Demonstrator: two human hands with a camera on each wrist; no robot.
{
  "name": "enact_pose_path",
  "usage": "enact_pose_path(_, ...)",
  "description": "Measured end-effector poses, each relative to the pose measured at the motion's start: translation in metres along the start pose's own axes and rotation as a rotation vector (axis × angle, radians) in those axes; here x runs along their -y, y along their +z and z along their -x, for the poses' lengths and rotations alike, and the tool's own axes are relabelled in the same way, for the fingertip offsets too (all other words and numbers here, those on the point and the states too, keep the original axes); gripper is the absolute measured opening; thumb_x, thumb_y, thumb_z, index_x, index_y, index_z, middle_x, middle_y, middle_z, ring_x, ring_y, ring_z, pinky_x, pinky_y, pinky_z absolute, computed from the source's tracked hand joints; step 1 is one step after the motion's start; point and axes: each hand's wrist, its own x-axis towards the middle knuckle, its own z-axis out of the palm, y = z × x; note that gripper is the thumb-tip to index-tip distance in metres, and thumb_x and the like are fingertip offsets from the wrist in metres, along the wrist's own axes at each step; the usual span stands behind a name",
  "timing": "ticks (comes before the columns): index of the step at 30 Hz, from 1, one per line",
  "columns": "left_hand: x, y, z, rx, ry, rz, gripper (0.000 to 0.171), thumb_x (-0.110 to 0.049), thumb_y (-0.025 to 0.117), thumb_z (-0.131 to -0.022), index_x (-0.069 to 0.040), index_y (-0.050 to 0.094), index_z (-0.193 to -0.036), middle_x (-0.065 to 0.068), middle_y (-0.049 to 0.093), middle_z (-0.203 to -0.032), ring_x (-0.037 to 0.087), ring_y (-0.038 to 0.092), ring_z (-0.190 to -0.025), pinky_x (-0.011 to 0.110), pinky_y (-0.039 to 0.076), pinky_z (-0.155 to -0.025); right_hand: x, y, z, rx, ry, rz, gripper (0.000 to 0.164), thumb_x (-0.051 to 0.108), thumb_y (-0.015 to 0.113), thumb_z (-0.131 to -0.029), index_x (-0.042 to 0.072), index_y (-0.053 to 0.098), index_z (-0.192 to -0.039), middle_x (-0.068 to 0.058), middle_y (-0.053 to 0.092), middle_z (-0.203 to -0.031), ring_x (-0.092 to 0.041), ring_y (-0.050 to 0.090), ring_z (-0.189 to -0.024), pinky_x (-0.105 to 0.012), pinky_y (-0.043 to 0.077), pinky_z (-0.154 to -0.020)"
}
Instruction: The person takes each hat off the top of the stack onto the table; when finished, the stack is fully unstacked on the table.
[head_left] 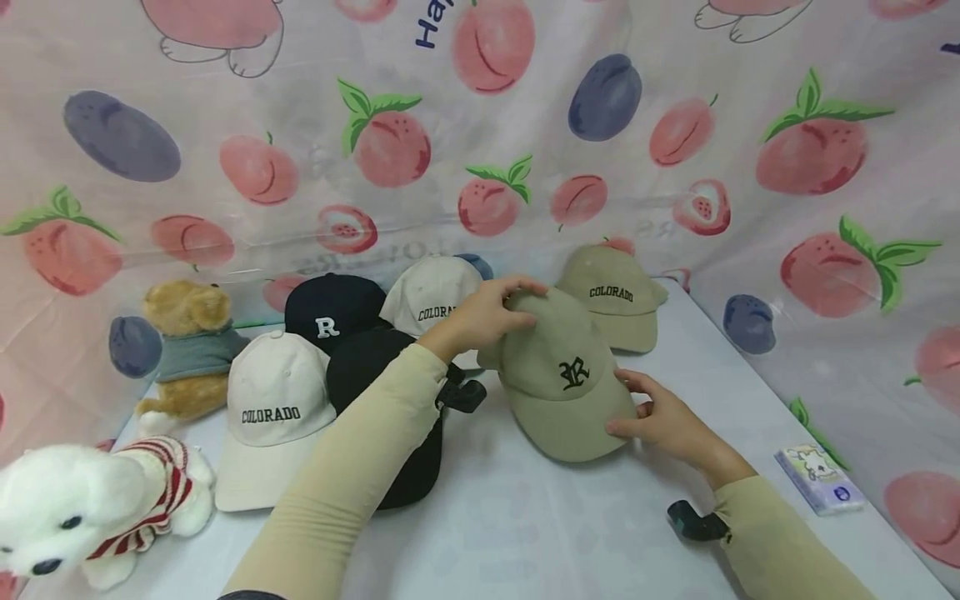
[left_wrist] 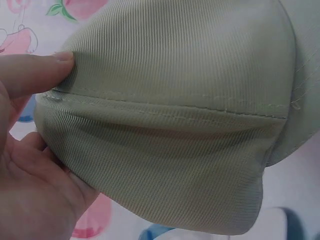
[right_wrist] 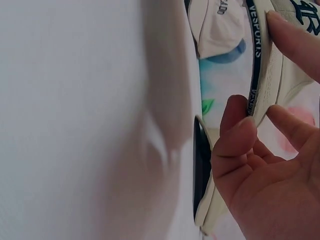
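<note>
A khaki baseball cap (head_left: 543, 350) with a dark gothic letter on its front is held tilted over the white table, its brim toward me. My left hand (head_left: 491, 312) grips the crown at its upper left. The left wrist view shows that thumb (left_wrist: 62, 56) on the ribbed cloth and the other fingers behind it. On the brim's right side, my right hand (head_left: 671, 425) pinches the cap's lower edge. A dark lettered inner band (right_wrist: 256, 50) shows beside the fingers in the right wrist view.
Another khaki cap (head_left: 611, 293) stands behind. To the left are white caps (head_left: 276, 387) (head_left: 431, 287), a navy cap (head_left: 333, 304) and a black cap (head_left: 367, 362). A teddy bear (head_left: 187, 358) and white plush dog (head_left: 67, 500) sit farther left; a small packet (head_left: 819, 479) lies right.
</note>
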Motion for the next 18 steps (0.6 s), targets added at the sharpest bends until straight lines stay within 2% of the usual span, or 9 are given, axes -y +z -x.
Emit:
enact_pose_path(11,-0.003,-0.016,0.012,0.018,-0.03,-0.013,0.039,-0.01,0.068,-0.096,-0.014,0.062,-0.134,0.004,0.056,-0.137,0.021,0.052,-0.122,0.039,0.045,-0.1,0.007,0.017,-0.001,0.036,-0.001,0.01,0.092,0.023,0.085,-0.081,0.006,0.031,-0.153,-0.028,0.04,-0.14,-0.023,0.063,-0.085,-0.033,0.052,-0.066)
enact_pose_path(18,-0.002,-0.021,0.019,0.045,-0.019,-0.046,0.038,-0.008,0.069,-0.095,-0.013,0.063,-0.133,0.002,0.057,-0.137,0.02,0.052,-0.123,0.037,0.046,-0.098,0.011,0.03,0.002,0.054,0.002,0.013,0.09,0.019,0.086,-0.08,0.007,0.033,-0.152,-0.022,0.048,-0.127,-0.021,0.064,-0.087,-0.033,0.052,-0.068)
